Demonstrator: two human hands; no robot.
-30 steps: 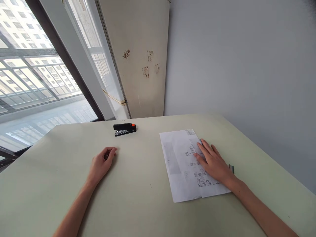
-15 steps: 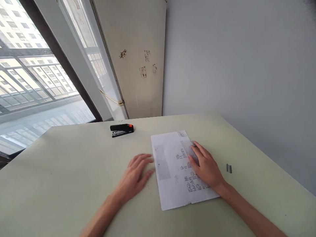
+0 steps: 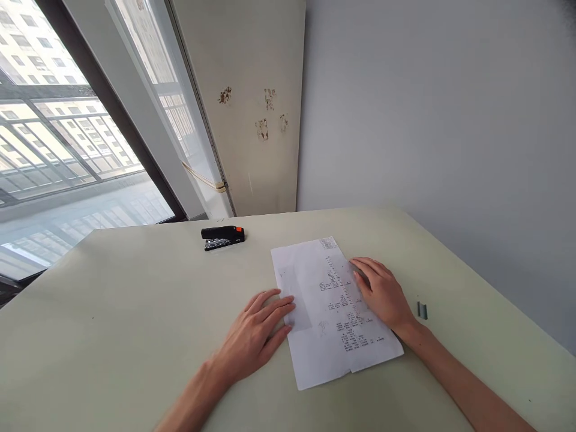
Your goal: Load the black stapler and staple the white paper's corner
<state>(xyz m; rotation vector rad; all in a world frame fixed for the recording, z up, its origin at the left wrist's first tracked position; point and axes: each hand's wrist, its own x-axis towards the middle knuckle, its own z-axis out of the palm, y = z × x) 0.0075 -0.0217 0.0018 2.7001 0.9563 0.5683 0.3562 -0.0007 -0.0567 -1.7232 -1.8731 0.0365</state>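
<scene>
Head view, and from my seat I see the printed paper lying on the worktop between both hands. The left hand rests its fingers on the paper's left edge, its grip apart, clamped on nothing. The right hand curls at the right edge; I cannot tell whether its grip is pinching there. The lower edge has a small step, so I suspect several layers; uneven pressure from the two sides could slide them out of line, and an inward push could buckle them. The stapler lies beyond, well apart. A rightward sweep could knock the small grey piece near the right wrist.
</scene>
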